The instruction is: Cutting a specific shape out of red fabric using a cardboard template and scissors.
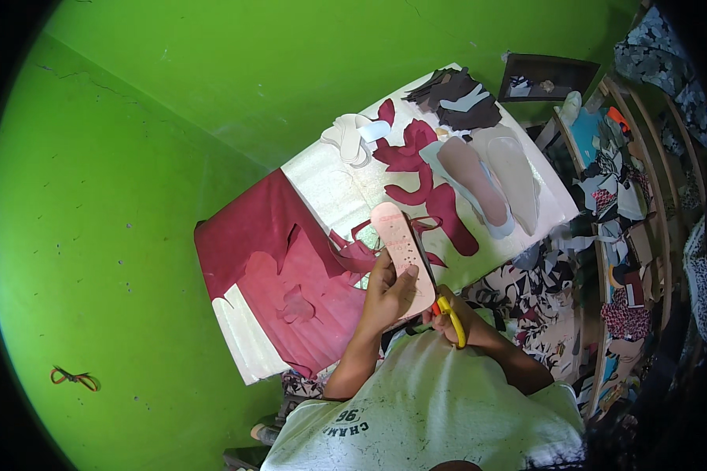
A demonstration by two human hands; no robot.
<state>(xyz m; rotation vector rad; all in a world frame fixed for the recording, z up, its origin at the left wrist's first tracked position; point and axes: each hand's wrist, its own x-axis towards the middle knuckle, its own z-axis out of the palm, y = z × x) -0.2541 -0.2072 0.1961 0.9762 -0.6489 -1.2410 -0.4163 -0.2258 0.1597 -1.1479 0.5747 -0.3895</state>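
Note:
My left hand [393,292] is closed on a pale pink, insole-shaped template [401,250], its thumb lying on the top face. The template carries small dark holes and reddish marks. Along its right edge shows a dark strip; I cannot make out what lies beneath. Close to the lower end, my right hand [457,320] grips scissors with yellow handles [452,320]; their blades are mostly hidden. Beyond my hands, several cut dark red pieces [453,220] lie on the table. A large dark red sheet [247,228] and its lighter pinkish part [291,326] spread to the left.
The pale-covered table [314,169] stands against green walls [165,180]. On it lie white strap-like pieces [346,141], dark offcuts [467,106] and shoe-shaped pieces [513,177]. To the right are shelves [656,196] crammed with scraps; more fabric scraps [542,314] heap below the table edge.

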